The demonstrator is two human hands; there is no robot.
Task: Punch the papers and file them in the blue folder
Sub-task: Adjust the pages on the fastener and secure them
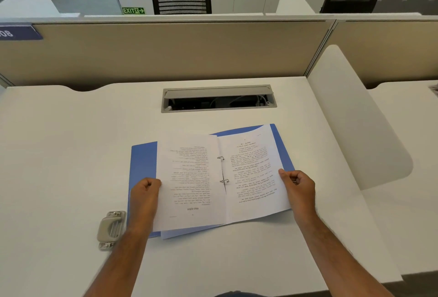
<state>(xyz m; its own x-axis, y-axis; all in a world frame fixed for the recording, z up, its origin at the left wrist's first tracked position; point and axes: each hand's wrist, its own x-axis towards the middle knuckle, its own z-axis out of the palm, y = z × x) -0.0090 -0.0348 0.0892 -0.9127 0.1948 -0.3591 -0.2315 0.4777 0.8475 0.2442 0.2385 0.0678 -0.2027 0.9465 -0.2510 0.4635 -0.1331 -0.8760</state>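
the blue folder lies open and flat on the white table, and the printed papers sit inside it, threaded on two metal rings along the spine. the sheets are spread into two stacks, one on each side of the rings, and the print reads upside down from the wearer's side. bare blue cover shows just beyond the left grip and in a thin strip past the right one.

the left hand is curled almost into a fist, with its fingertips pinching the outer edge of the left page. the right hand is likewise closed in a loose curl, with the thumb on top of the outer edge of the right page. both forearms reach in from the near edge of the table, angled inward toward the folder, wrists low over the surface.

a grey metal hole punch rests on the table just outside the left forearm, near the folder's near-left corner, apart from both grips. beyond both hands, past the far edge of the folder, a cable tray sits sunk in the table with its lid raised.
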